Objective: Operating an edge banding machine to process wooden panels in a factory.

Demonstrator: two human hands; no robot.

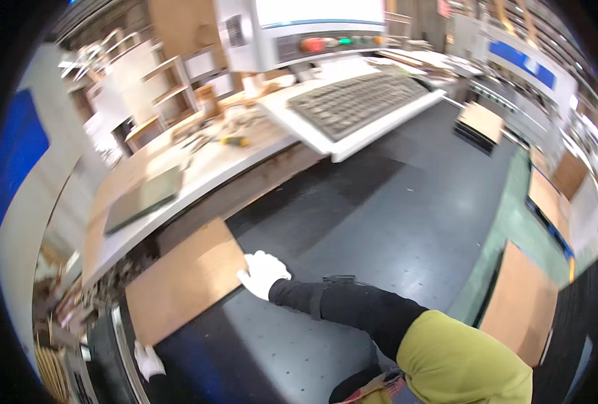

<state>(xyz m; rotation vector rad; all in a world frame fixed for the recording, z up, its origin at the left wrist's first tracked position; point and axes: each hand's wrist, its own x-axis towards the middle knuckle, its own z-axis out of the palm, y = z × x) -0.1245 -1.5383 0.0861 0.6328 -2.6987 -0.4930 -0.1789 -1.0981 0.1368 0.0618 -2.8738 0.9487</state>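
A flat tan wooden board (pixel 188 279) lies at the left over the dark table surface. My right hand (pixel 265 274), in a white glove, grips its right edge with the thumb toward the near side. Lower left, my left hand (pixel 149 360), also white-gloved, holds the board's near left corner; its fingers are partly hidden and little of the arm shows. Behind the board runs a wooden workbench (pixel 208 182) with a grey-green book or folder (pixel 144 198) and a yellow-and-black hand tool (pixel 234 141) on it.
A keyboard (pixel 359 101) on a white tray juts out beneath a control panel (pixel 326 43) with lit buttons. A small stack of boards (pixel 479 126) sits on the dark table (pixel 393 215) at the far right. More boards (pixel 521 303) lie to the right, beyond a green floor strip (pixel 497 225).
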